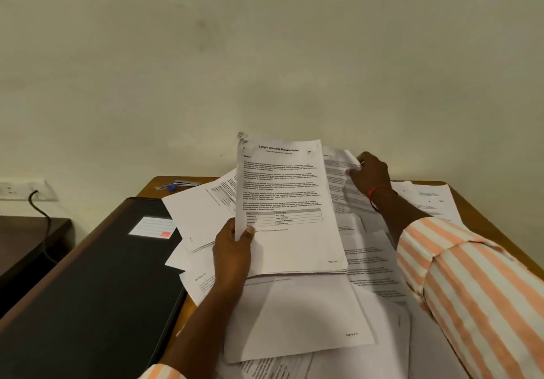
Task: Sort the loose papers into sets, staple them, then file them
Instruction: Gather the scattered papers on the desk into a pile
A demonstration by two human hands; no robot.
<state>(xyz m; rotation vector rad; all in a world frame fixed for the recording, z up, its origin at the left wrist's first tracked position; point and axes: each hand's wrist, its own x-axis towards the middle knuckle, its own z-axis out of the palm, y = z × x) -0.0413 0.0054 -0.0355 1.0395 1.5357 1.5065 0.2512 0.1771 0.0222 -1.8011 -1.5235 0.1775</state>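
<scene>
1. At the middle of the frame I see a sheaf of printed pages (290,202) held up off the bench, tilted back, its top page headed "Sample Internship Documentation". The upper left corner is curled.
2. My left hand (232,249) holds the sheaf at its lower left edge, with the grip clamped on it and the thumb on the front page.
3. My right hand (369,172) is at the right of the sheaf, higher in the frame. Its grip is pinched on the top edge of a single sheet (343,162) just behind the sheaf.
4. A red thread (379,191) circles that wrist, and a striped sleeve (471,275) fills the lower right of the frame.
5. Loose papers (309,319) lie overlapping below and on both sides of the sheaf, some face up, some blank side up.
6. A black file (88,275) lies flat at lower left, with a white label (153,227) near its top edge, partly under the papers.
7. The wooden bench (151,183) shows at its upper left corner, where a stapler (185,183) rests beside a small blue item (169,186).
8. At the left edge of the frame, a wall socket (26,190) has a dark cable (41,211) hanging from it.
</scene>
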